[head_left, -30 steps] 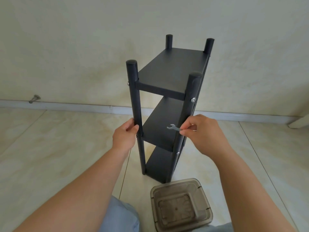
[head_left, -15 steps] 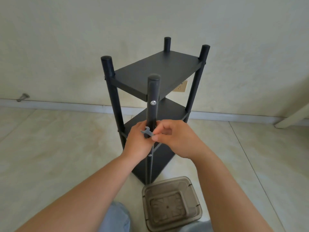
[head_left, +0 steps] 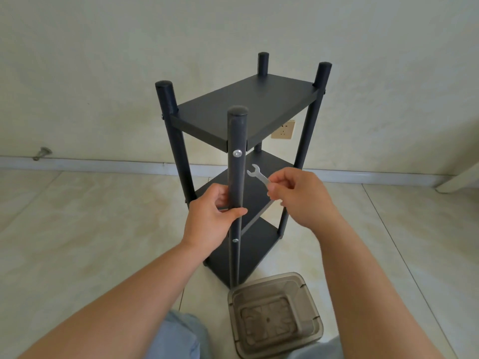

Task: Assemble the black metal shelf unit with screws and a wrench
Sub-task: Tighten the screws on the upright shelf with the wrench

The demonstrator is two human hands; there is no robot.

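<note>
A black shelf unit (head_left: 233, 112) with three shelves stands upright on the tiled floor (head_left: 77, 229) near the wall. Just in front of it sits a clear brown plastic box (head_left: 274, 317). The left hand (head_left: 211, 218) grips the nearest post. The right hand (head_left: 298, 195) pinches a small wrench (head_left: 258, 174), its open end raised just right of the post's upper screw (head_left: 237, 153).
</note>
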